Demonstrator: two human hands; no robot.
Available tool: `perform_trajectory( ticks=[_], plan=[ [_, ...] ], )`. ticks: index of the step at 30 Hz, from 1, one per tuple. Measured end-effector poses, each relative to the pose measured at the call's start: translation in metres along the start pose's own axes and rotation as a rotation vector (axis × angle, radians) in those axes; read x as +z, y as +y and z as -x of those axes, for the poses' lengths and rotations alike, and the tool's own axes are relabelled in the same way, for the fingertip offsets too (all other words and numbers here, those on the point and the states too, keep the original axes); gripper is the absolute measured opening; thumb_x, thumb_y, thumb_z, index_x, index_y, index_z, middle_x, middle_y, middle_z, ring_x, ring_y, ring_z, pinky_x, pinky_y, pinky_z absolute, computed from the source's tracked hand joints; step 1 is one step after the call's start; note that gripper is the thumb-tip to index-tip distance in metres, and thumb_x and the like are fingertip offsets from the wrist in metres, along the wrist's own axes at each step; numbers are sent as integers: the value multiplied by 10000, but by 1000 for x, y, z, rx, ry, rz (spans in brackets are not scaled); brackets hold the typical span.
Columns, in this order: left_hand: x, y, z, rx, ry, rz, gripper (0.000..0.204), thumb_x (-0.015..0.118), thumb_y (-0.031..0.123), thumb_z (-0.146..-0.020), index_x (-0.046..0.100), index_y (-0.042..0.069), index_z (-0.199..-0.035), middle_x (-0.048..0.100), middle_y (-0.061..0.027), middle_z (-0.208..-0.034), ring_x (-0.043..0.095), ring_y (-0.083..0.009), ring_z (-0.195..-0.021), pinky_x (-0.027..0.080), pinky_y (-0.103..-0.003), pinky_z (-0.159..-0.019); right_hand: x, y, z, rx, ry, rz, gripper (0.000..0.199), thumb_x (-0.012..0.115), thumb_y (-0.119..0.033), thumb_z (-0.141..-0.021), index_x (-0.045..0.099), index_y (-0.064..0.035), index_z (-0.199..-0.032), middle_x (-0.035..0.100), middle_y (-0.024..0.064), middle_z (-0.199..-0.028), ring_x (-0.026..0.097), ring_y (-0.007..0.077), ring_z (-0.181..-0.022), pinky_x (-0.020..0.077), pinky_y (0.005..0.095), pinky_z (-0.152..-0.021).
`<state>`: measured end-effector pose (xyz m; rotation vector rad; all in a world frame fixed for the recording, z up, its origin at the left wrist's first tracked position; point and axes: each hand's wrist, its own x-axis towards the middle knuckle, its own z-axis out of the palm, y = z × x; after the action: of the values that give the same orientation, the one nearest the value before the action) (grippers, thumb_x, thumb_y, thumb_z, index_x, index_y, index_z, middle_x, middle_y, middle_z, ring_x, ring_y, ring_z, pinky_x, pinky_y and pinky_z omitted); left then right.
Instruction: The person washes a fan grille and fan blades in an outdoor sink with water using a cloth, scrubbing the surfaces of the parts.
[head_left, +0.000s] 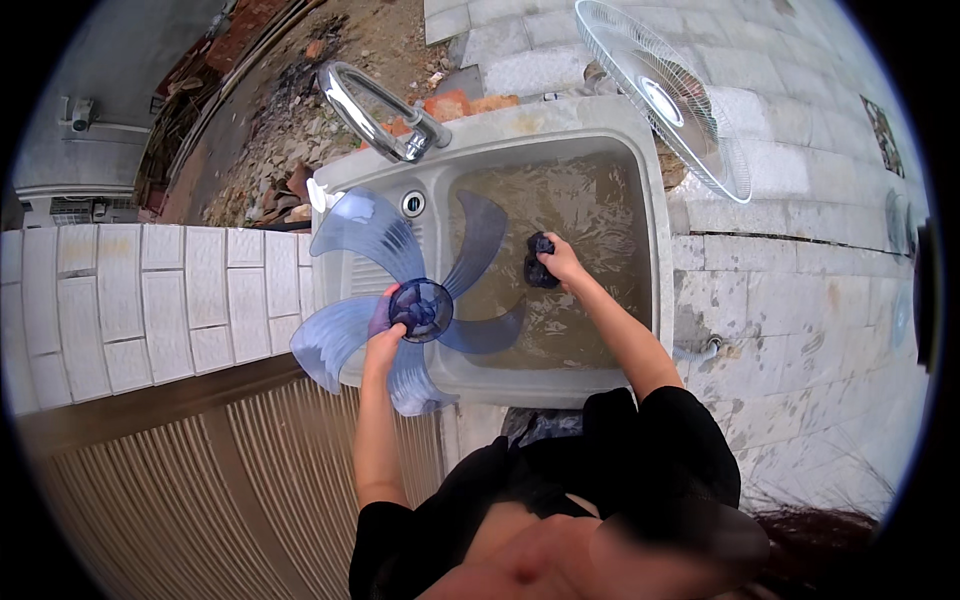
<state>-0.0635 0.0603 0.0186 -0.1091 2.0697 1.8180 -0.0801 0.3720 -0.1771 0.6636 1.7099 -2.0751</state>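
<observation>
A translucent blue fan blade wheel [370, 235] is held up over the left part of a grey stone sink [655, 260]. My left hand [384, 328] grips it at the round hub, with the thumb and fingers closed at the hub's left side. Two of its blades reach over the basin, which holds murky brown water [590, 325]. Above that water, to the right of the blades, my right hand [560, 260] is closed on a wet, bunched dark cloth [541, 268].
A chrome faucet [375, 115] curves over the sink's far left corner, near a drain [413, 204]. A white wire fan guard [665, 105] leans beyond the far right corner. White tiled wall [160, 290] runs along the left; rubble [300, 130] lies behind.
</observation>
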Motion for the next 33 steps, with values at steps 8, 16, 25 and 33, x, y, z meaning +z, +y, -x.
perform_trajectory(
  ticks=[8,16,25,33],
  plan=[
    [26,-5,-7,-20,6,150,753,454,-41,-599,330,21,-1339,491,-112,-1221,507,-200,-1094,386,-292,-940,116,-71,86,-795,187,543,376,463,-353,-899,476,-242,-1258,403,120,-1254,323,376,-1041,239,489,-923],
    [21,-8,-3,-79,-84,102,755,452,-35,-594,338,27,-1338,498,-92,-1210,493,-183,-1108,371,-285,-954,69,-117,-3,-668,381,651,392,481,-414,-874,501,-231,-1220,569,99,-1097,489,332,-962,309,494,-747],
    [29,-26,-3,37,84,203,740,457,-56,-628,316,33,-1349,499,-97,-1203,506,-188,-1079,387,-289,-932,30,-72,-43,-89,113,-93,296,618,-278,-849,618,-10,-974,627,54,-800,562,115,-630,465,277,-555],
    [10,12,-6,94,99,108,747,428,-66,-613,311,23,-1346,486,-116,-1215,499,-199,-1101,381,-303,-949,-12,-15,-42,72,156,-64,438,558,-261,-888,441,-34,-1244,582,113,-1068,585,197,-941,482,362,-797]
  ],
)
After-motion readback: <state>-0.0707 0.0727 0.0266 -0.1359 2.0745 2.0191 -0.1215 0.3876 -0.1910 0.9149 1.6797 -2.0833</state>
